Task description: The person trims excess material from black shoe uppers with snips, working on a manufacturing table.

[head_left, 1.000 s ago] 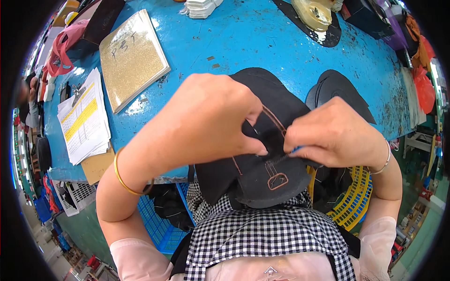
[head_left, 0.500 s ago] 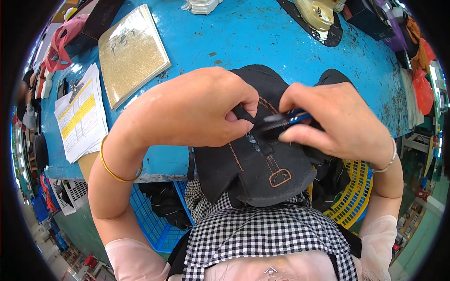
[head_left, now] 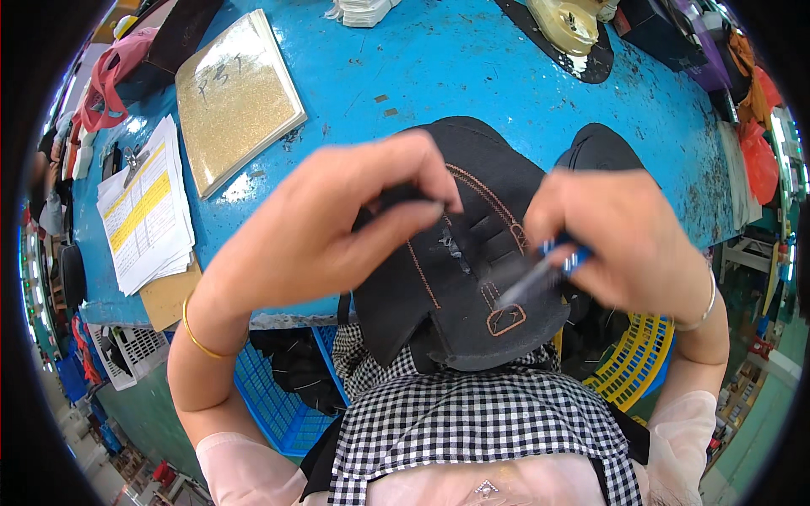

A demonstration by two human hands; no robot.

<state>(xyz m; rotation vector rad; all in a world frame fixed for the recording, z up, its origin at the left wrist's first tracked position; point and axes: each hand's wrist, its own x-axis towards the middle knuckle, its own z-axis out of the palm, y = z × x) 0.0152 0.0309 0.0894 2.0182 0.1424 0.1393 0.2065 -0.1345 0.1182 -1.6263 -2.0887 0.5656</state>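
A black shoe-upper-like piece (head_left: 506, 211) with orange-brown stitching lies at the table's near edge, over my lap. Bluish-grey residue marks its middle, beside a short black strap. Above its left side, my left hand (head_left: 354, 219) is bent with thumb and fingers closing around a small black strip (head_left: 396, 198), blurred and partly hidden. At the right, my right hand (head_left: 612, 232) grips blue-handled scissors (head_left: 540, 274), whose motion-smeared metal blades point down-left over the stitched outline near the piece's lower end.
Another black piece (head_left: 601, 148) rests beyond my right hand. A gold notebook (head_left: 240, 101) and clipped papers (head_left: 148, 211) lie on the blue table (head_left: 363, 93) at left. A blue basket (head_left: 287, 413) and a yellow basket (head_left: 637, 358) stand below. A glue-smeared container (head_left: 569, 29) is at the far right.
My left hand has pulled slightly left and away from the black piece. My right hand has moved right and down, swinging the scissors from the middle toward the lower stitching.
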